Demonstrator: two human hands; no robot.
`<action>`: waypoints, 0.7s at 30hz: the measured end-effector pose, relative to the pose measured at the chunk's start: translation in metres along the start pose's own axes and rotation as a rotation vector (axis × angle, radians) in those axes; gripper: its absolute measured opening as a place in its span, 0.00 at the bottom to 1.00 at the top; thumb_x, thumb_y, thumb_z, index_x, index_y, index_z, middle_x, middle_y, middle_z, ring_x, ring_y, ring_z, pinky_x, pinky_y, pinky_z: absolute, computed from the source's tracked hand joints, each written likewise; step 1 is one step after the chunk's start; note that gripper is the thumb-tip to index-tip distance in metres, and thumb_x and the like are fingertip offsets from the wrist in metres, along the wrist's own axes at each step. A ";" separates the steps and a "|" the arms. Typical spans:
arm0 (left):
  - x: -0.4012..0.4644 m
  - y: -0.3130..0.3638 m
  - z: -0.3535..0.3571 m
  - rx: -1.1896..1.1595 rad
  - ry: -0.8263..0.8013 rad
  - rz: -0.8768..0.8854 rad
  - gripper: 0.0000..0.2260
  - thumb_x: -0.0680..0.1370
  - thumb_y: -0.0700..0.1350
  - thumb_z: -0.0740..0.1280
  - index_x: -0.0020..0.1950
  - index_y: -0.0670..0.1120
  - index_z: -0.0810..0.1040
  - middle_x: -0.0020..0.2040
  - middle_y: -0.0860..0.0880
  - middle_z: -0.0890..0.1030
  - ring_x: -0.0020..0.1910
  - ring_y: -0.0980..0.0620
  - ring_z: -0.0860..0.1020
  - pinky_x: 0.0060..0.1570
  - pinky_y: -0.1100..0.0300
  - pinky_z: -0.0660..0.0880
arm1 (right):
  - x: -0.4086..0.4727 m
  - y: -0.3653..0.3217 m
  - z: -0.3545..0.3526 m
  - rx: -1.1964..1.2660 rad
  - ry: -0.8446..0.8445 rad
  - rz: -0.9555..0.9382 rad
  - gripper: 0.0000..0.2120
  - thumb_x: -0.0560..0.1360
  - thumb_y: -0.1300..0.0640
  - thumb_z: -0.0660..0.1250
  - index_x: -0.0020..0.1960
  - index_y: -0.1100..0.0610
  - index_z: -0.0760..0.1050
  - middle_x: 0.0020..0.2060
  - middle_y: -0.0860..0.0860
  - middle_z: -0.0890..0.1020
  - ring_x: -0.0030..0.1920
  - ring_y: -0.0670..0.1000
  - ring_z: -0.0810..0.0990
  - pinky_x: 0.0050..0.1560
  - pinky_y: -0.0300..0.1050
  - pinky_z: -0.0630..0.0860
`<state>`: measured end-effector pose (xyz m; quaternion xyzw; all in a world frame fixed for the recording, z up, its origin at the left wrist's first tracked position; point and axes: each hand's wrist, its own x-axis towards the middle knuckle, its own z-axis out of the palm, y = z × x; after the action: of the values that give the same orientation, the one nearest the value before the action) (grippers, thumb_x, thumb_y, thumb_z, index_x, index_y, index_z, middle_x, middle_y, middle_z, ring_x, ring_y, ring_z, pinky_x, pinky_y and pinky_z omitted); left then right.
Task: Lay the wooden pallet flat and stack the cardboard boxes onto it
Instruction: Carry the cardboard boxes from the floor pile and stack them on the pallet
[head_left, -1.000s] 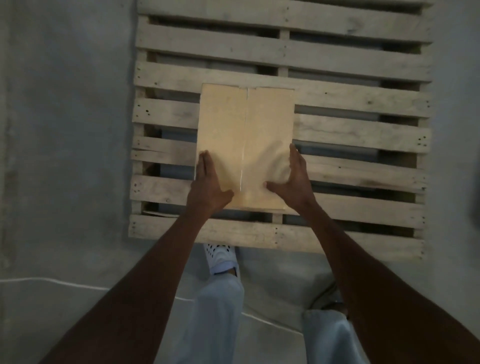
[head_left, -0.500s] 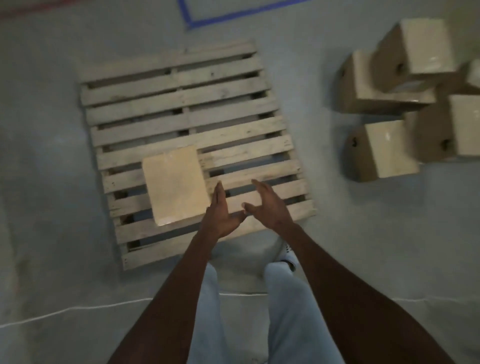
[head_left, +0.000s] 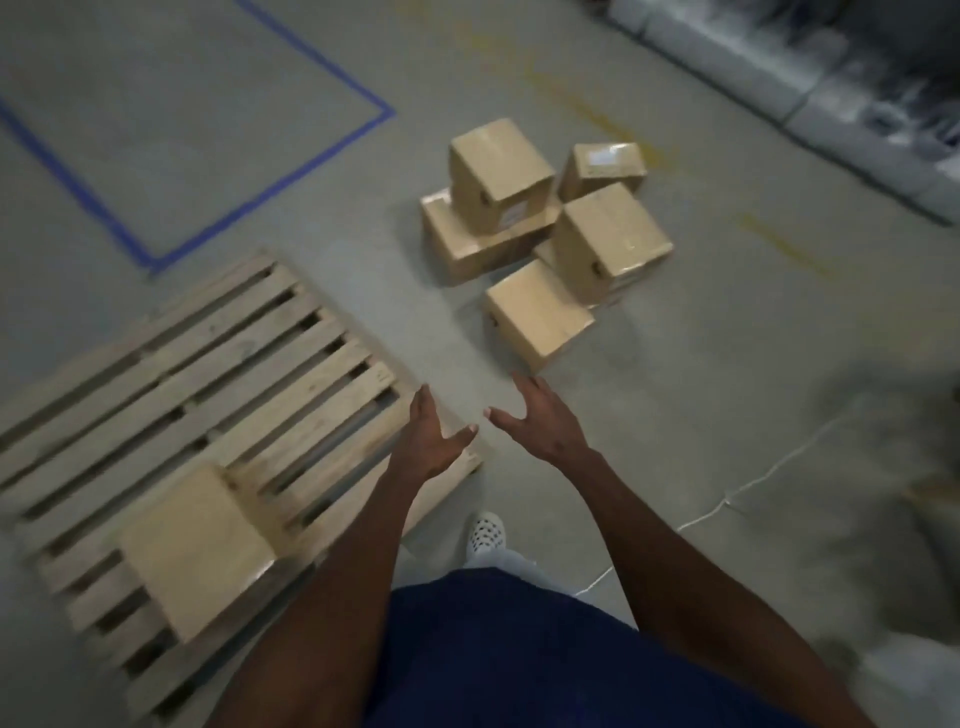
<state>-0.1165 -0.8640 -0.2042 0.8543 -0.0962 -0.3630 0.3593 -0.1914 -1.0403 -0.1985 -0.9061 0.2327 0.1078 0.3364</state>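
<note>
The wooden pallet (head_left: 218, 364) lies flat on the concrete floor at the left. One cardboard box (head_left: 192, 551) sits on its near slats. A heap of several cardboard boxes (head_left: 540, 223) stands on the floor to the right, the nearest box (head_left: 537, 314) just beyond my fingertips. My left hand (head_left: 431, 441) hovers over the pallet's right corner, fingers straight, holding nothing. My right hand (head_left: 540, 421) is held out above bare floor, fingers spread and empty, a short gap from the nearest box.
Blue tape (head_left: 218, 228) marks a rectangle on the floor behind the pallet. A thin white cord (head_left: 769, 467) runs across the floor at the right. Grey wrapped bundles (head_left: 810, 78) line the far right wall. My white shoe (head_left: 485, 535) stands beside the pallet's corner.
Both hands let go of the box on the pallet and drew back. My view swung right, bringing the heap of boxes into the middle; both hands now stretch toward it.
</note>
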 end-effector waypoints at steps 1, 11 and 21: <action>0.007 0.018 0.009 0.024 -0.023 0.027 0.51 0.71 0.66 0.68 0.80 0.46 0.41 0.81 0.47 0.46 0.78 0.46 0.56 0.74 0.46 0.60 | -0.001 0.014 -0.017 -0.002 0.025 0.022 0.36 0.76 0.37 0.64 0.77 0.54 0.60 0.74 0.54 0.66 0.72 0.55 0.68 0.67 0.52 0.69; 0.087 0.152 0.067 0.368 -0.156 0.261 0.41 0.79 0.58 0.64 0.80 0.39 0.46 0.80 0.44 0.48 0.78 0.46 0.55 0.71 0.50 0.60 | 0.005 0.110 -0.114 0.110 0.334 0.280 0.31 0.76 0.41 0.66 0.74 0.56 0.65 0.70 0.54 0.71 0.67 0.56 0.72 0.62 0.51 0.72; 0.222 0.251 0.126 0.192 -0.171 0.187 0.40 0.78 0.56 0.67 0.80 0.40 0.49 0.78 0.40 0.58 0.76 0.44 0.61 0.70 0.51 0.62 | 0.110 0.212 -0.203 0.164 0.359 0.393 0.26 0.77 0.46 0.67 0.71 0.55 0.70 0.67 0.52 0.75 0.61 0.54 0.78 0.57 0.49 0.74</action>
<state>-0.0196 -1.2081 -0.2151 0.8381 -0.2397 -0.3886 0.2986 -0.1928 -1.3540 -0.2031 -0.8179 0.4679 -0.0104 0.3345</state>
